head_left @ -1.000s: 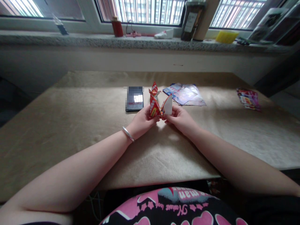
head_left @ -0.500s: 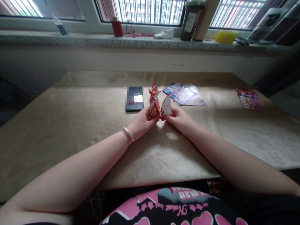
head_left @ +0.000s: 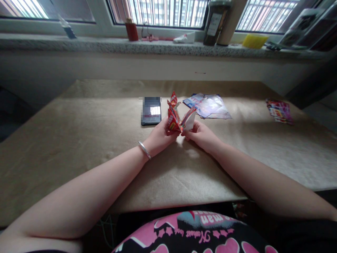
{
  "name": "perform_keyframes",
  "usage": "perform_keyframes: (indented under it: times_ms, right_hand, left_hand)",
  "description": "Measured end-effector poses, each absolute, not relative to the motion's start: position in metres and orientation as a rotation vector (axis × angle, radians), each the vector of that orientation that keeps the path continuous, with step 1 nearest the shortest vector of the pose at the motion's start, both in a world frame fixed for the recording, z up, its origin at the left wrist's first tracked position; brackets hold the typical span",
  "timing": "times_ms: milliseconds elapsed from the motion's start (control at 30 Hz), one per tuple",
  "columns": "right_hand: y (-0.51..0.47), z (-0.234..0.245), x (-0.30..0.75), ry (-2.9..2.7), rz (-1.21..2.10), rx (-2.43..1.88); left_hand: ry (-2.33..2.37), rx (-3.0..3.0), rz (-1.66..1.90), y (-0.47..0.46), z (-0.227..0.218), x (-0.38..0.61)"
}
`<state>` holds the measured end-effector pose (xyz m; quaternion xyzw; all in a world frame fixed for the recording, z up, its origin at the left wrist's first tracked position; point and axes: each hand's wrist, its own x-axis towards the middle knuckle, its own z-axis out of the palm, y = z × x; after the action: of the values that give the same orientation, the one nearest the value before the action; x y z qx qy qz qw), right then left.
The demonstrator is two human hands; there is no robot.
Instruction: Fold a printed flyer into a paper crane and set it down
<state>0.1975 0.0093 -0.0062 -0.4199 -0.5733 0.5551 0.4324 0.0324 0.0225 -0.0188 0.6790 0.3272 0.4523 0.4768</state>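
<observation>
Both grips are closed on one item. The left hand [head_left: 162,135] pinches the left side of the folder [head_left: 172,123], fingers wrapped behind it and thumb low in front; the right hand [head_left: 198,131] nips the right flap near its base. The folder stands above the table [head_left: 79,133] at mid-width, between the two hands; whether its underside touches the surface cannot be told. Material: thin, creased, paper-like sheet, red with print on the left flap, plain white on the near face of the right flap. Shape: two pointed flaps spread in a V. A red peak [head_left: 173,96] with sharp tips rises directly behind; whether it is part of the same piece cannot be told. A smooth metal bangle [head_left: 144,150] rings the left wrist. To the left lies a flat, dark phone [head_left: 152,119]; to the right, glossy sheets [head_left: 210,105] overlap, and farther right a fanned pink-red stack [head_left: 279,111]. The sill [head_left: 105,45] beyond is speckled stone. Against the frame half a second earlier, the right flap leans farther outward and shows more printed inner face; the phone and sheets are unmoved
</observation>
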Motion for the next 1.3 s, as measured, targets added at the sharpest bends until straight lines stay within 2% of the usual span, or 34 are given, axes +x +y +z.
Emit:
perform_keyframes:
  times_ms: [733,1300]
  right_hand:
    - [0.0067,-0.0069,0.1954,-1.317,1.47,-1.025]
    - [0.0066,-0.0039,0.194,-1.406,1.45,-1.038]
  left_hand:
    - [0.651,1.375,1.035,0.0191,-0.0127,0.0342]
    - [0.742,1.546,1.022,0.0203,-0.0139,0.0326]
